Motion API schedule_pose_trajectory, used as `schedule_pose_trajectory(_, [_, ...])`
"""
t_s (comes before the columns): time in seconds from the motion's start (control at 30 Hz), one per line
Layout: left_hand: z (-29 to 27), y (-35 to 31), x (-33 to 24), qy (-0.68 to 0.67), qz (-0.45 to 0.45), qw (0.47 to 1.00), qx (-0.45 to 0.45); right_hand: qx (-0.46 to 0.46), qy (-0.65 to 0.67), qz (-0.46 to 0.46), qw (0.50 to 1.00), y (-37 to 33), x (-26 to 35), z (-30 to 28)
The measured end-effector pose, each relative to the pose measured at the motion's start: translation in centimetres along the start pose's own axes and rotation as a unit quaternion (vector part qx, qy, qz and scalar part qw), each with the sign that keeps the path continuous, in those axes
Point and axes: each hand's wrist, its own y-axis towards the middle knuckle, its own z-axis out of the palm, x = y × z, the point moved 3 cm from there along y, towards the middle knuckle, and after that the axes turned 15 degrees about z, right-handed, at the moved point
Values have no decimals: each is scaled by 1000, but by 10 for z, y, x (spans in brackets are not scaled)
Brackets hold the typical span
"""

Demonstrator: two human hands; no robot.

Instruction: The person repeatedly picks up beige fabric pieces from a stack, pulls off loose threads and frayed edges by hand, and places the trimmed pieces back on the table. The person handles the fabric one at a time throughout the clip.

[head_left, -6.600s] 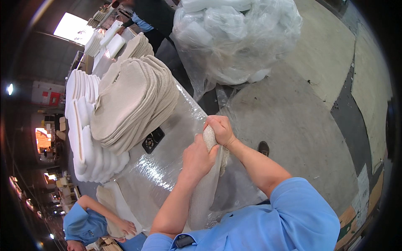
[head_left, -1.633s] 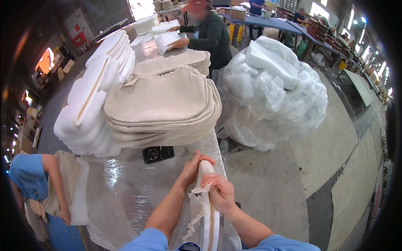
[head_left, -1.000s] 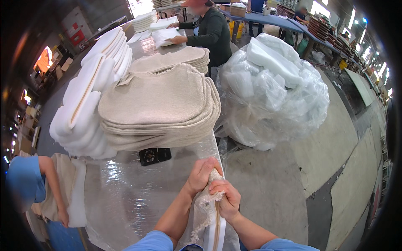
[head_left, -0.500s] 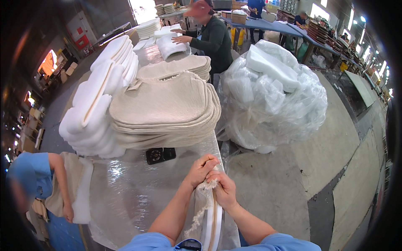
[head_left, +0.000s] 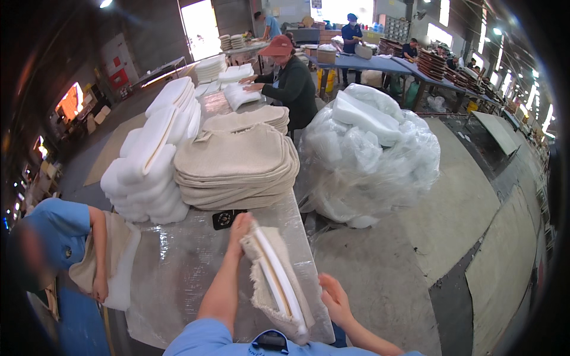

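Observation:
A long cushion (head_left: 277,274) stands on its edge in front of me, white padding with a thin tan layer through its middle. Beige fabric with a frayed edge (head_left: 257,287) wraps around it, leaving the padding bare along the upper side. My left hand (head_left: 239,232) grips the far left end of the fabric-wrapped cushion; some fingers are hidden behind it. To the right of the cushion, past the table edge, my right hand (head_left: 336,301) is apart from it, fingers loosely extended and holding nothing.
Ahead on the plastic-covered table (head_left: 172,279) lie a stack of beige fabric covers (head_left: 234,157), white padding pieces (head_left: 145,148) and a black object (head_left: 222,220). A large plastic bag of white foam (head_left: 368,160) stands right. Co-workers handle pieces at left (head_left: 65,237) and ahead (head_left: 294,86).
Both hands were together at the cushion's far end, gripping the fabric. My right hand has let go and moved right and nearer; my left hand and the cushion's far end have shifted left.

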Motion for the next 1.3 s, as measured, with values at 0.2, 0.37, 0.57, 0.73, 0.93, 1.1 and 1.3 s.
schedule_pose_trajectory(0.2, [-57, -82, -44, 140, 41, 978, -153, -90, 189, 27, 978, -62, -27, -27])
schedule_pose_trajectory(0.37, [-89, -187, -83, 245, 46, 965, -85, -202, 209, 15, 957, 5, -13, -54])
schedule_pose_trajectory(0.57, [-91, -307, -128, 202, 40, 961, -183, -89, 123, 14, 988, 126, 52, -12])
schedule_pose_trajectory(0.73, [-66, -308, -132, 150, 0, 966, -210, -38, 130, -55, 989, 234, 103, 40])
schedule_pose_trajectory(0.93, [-37, -285, -80, 63, -93, 965, -236, -33, 92, -34, 995, 336, 89, 73])
schedule_pose_trajectory(1.1, [-33, -271, -86, 35, -72, 968, -240, -33, 77, -28, 996, 368, 68, 87])
schedule_pose_trajectory(1.3, [-40, -274, -83, 112, -195, 948, -224, -44, 103, -43, 993, 371, 59, 80])
